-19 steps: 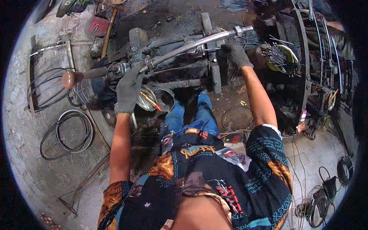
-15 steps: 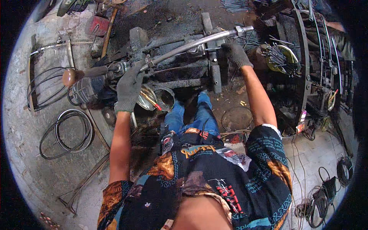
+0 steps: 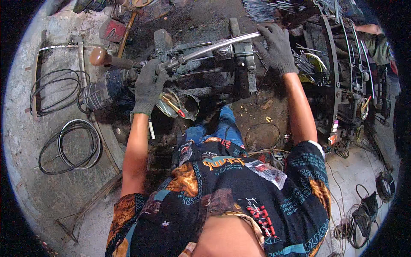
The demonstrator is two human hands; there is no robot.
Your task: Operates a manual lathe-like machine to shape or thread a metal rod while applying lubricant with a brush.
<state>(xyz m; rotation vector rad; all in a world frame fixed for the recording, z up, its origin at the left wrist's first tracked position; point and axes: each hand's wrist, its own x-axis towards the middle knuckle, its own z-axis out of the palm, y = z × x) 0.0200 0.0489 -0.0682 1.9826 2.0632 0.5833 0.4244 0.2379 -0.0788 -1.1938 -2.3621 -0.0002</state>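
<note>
My right hand (image 3: 277, 53), in a dark grey glove, is closed over the far end of a long, shiny metal lever (image 3: 218, 46). My left hand (image 3: 147, 88), gloved the same way, is curled at the lever's lower end, by its collar; what its fingers hold is hidden. Beneath the lever lies a dark, greasy machine with a block-like clamp (image 3: 223, 51) and a thin metal rod (image 3: 245, 54) sticking out to the right. A brown ball-ended handle (image 3: 99, 56) juts out on the left, above a ribbed motor (image 3: 99, 92).
Below the machine sit a round dish with a red-tipped brush (image 3: 181, 113) and a metal cup (image 3: 190, 106). To the right, a yellowish tub (image 3: 316, 67) holds several metal rods beside a tall frame (image 3: 335, 73). Coiled cable (image 3: 70, 147) lies at left. Another person's arm (image 3: 369, 29) shows far right.
My right hand has moved up from beside the thin rod onto the lever's end, covering its tip. My left hand stays by the lever's lower end. The view has shifted slightly.
</note>
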